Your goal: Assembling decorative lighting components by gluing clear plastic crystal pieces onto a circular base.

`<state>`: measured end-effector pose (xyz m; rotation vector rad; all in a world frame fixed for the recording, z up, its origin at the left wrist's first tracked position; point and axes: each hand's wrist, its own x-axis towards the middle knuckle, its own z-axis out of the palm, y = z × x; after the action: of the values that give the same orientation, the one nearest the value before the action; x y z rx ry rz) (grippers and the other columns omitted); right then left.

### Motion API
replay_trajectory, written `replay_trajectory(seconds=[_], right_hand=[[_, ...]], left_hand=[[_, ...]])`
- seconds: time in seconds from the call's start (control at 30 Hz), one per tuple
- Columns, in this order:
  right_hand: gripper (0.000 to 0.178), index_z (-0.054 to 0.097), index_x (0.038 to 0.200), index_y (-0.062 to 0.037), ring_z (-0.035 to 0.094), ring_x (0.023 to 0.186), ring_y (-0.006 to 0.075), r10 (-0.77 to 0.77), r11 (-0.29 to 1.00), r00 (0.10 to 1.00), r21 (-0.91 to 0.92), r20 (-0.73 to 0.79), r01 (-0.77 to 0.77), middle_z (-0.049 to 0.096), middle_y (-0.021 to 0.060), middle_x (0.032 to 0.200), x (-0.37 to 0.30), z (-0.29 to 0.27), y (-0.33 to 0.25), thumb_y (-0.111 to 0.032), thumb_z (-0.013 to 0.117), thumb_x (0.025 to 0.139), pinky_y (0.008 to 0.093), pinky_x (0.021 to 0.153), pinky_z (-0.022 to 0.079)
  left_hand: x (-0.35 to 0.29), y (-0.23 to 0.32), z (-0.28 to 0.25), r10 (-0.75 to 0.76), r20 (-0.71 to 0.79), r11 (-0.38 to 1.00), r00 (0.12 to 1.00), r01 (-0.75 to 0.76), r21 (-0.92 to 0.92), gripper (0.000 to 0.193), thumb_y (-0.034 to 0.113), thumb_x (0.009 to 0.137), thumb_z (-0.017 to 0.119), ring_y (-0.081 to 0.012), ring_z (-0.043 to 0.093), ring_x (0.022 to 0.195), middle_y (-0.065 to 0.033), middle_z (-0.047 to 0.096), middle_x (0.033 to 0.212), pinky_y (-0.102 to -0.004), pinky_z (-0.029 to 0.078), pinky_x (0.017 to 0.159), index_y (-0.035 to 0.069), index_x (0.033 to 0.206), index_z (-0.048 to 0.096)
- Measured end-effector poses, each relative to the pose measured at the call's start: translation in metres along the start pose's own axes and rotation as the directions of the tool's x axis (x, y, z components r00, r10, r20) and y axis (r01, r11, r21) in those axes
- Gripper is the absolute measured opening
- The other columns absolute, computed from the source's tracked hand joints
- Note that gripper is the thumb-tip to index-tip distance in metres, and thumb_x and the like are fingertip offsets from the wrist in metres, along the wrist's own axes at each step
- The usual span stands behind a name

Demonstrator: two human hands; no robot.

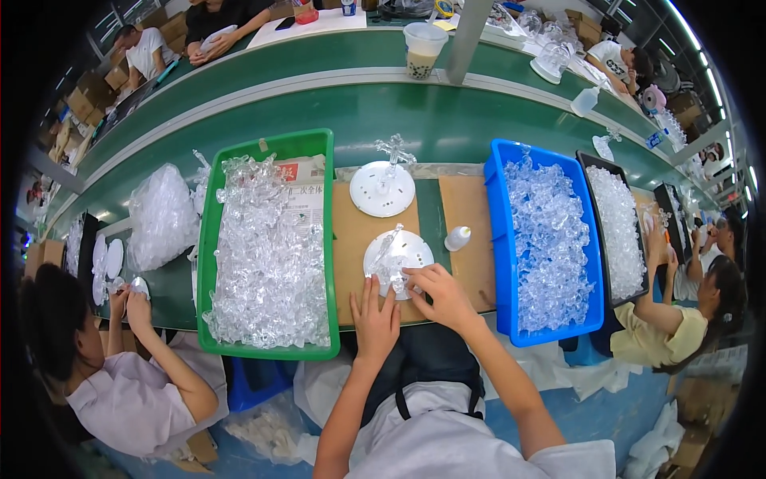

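The wearer's pale shirt (439, 419) lies nearest, with both forearms reaching up from the near edge to the worktop (439, 112). The left hand (375, 318) has its fingers extended and parted, fingertips at the near left edge of a white disc (416, 251). The right hand (440, 295) bends its fingers over the disc's near right side; whether they pinch anything I cannot tell. The two hands are apart, and a clear plastic piece (388, 259) sits on the disc between and beyond their fingertips.

Farther off, a second white disc (369, 191) carries an upright clear branching piece (393, 150). Both discs are on a brown board (345, 275). To the right stands a small white bottle (458, 238). A green tray (329, 239) on the left and a blue bin (503, 263) on the right hold heaps of clear pieces.
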<state>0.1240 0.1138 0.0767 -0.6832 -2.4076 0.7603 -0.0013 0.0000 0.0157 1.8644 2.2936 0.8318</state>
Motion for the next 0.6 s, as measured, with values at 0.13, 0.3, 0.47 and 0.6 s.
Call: replay_trajectory(seconds=[0.13, 0.3, 0.47, 0.6], right_hand=[[0.020, 0.060, 0.095, -0.0051, 0.055, 0.091, 0.0279, 0.058, 0.998, 0.997, 0.000, 0.043, -0.058, 0.063, 0.0056, 0.101, 0.0022, 0.0014, 0.0099, 0.000, 0.060, 0.076, 0.0353, 0.078, 0.047], [0.026, 0.061, 0.098, -0.0087, 0.055, 0.091, 0.0276, 0.021, 0.994, 0.996, -0.104, 0.089, -0.012, 0.063, 0.0046, 0.094, 0.0079, -0.0027, 0.0068, 0.002, 0.059, 0.074, 0.0354, 0.078, 0.047], [0.024, 0.063, 0.093, -0.0095, 0.057, 0.089, 0.0273, 0.016, 0.996, 1.000, -0.084, 0.008, -0.016, 0.061, 0.0064, 0.091, 0.0060, 0.0027, 0.0039, 0.003, 0.059, 0.073, 0.0359, 0.075, 0.048], [0.017, 0.065, 0.083, -0.0080, 0.057, 0.082, 0.0274, 0.082, 0.995, 0.996, -0.048, -0.033, -0.083, 0.055, 0.0090, 0.084, 0.0044, 0.0026, 0.0034, 0.004, 0.060, 0.072, 0.0356, 0.070, 0.048]], left_hand=[[0.0015, 0.0016, -0.0009, -0.002, -0.001, 0.999, 1.000, 0.002, -0.032, 0.037, 0.019, 0.086, 0.054, -0.0330, 0.033, 0.131, -0.0214, 0.038, 0.137, -0.0563, 0.021, 0.104, 0.005, 0.120, 0.055], [0.0019, 0.0020, -0.0024, -0.016, -0.004, 0.998, 1.000, 0.016, -0.059, 0.037, 0.018, 0.085, 0.054, -0.0331, 0.033, 0.130, -0.0213, 0.038, 0.137, -0.0562, 0.021, 0.105, 0.005, 0.120, 0.055], [0.0020, 0.0024, -0.0030, -0.025, -0.003, 0.996, 1.000, 0.025, -0.088, 0.038, 0.017, 0.085, 0.055, -0.0332, 0.033, 0.130, -0.0213, 0.037, 0.137, -0.0563, 0.020, 0.105, 0.005, 0.121, 0.054], [0.0007, 0.0005, -0.0017, -0.032, 0.003, 0.994, 0.999, 0.032, -0.105, 0.037, 0.016, 0.084, 0.055, -0.0336, 0.033, 0.130, -0.0215, 0.037, 0.137, -0.0565, 0.020, 0.105, 0.004, 0.120, 0.054]])
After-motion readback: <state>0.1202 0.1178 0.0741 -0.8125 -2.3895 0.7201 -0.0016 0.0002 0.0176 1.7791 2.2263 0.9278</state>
